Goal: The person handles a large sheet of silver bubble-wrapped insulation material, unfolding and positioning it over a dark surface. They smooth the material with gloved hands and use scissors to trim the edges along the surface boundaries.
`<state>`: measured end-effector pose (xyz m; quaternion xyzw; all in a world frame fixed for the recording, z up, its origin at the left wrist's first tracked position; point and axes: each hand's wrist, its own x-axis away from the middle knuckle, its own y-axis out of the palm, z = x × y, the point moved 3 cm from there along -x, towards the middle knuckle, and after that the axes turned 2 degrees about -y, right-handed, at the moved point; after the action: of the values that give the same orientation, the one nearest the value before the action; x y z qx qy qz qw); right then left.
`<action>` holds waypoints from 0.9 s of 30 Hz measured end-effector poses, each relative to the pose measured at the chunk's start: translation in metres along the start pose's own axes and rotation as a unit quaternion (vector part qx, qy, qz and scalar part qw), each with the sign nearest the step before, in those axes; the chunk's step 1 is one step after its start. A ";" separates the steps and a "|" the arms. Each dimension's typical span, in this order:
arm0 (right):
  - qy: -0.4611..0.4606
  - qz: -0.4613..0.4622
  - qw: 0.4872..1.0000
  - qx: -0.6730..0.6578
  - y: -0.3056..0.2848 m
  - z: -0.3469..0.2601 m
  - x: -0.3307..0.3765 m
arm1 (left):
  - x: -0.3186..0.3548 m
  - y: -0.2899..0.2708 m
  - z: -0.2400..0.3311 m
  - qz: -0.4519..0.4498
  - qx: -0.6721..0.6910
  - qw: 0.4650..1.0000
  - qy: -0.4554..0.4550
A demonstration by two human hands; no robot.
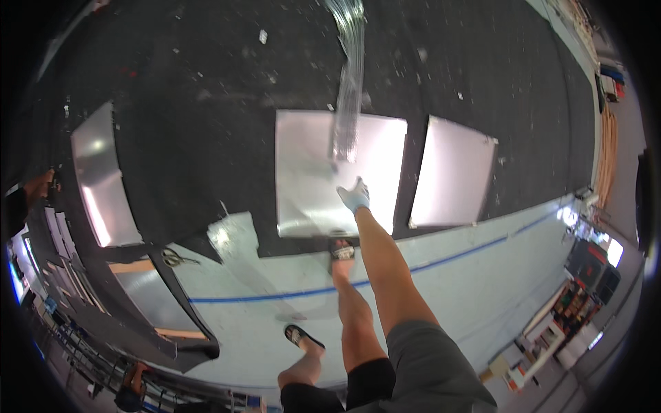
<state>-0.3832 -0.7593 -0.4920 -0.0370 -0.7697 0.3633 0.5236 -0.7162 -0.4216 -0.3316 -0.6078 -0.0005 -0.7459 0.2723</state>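
My right hand (354,197), in a pale glove, reaches over a shiny silver sheet (303,155) lying on the black floor covering. Its thumb stands apart from the fingers, and nothing shows in its grasp. Whether it touches the sheet I cannot tell. Just beyond the fingers ends a long, wrinkled, shiny strip (350,96), which runs from the far edge onto the sheet. Close by on the right lies a second silver sheet (454,175). My left hand is out of view.
My sandalled feet (342,249) stand at the sheet's near edge and on the pale floor. Scissors (179,258) and a shiny film piece (234,237) lie left. Another silver sheet (107,179) is farther left, near another person's hand (43,186). Tools and boxes (578,296) line the right.
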 end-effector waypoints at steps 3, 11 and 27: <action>0.015 0.067 0.997 -0.036 -0.011 -0.039 -0.027 | -0.082 0.056 0.105 0.117 -0.001 0.973 0.201; -0.048 0.180 0.980 0.069 0.026 -0.063 -0.169 | -0.228 -0.011 0.141 -0.091 -0.062 0.990 0.092; -0.019 -0.080 0.961 -0.263 -0.098 -0.342 0.388 | 0.119 -0.141 0.408 -0.122 -0.016 0.980 0.158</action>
<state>-0.2405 -0.4830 -0.0671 -0.1051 -0.8484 0.1058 0.5080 -0.4171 -0.2140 -0.0704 -0.4817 -0.0201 -0.8602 0.1659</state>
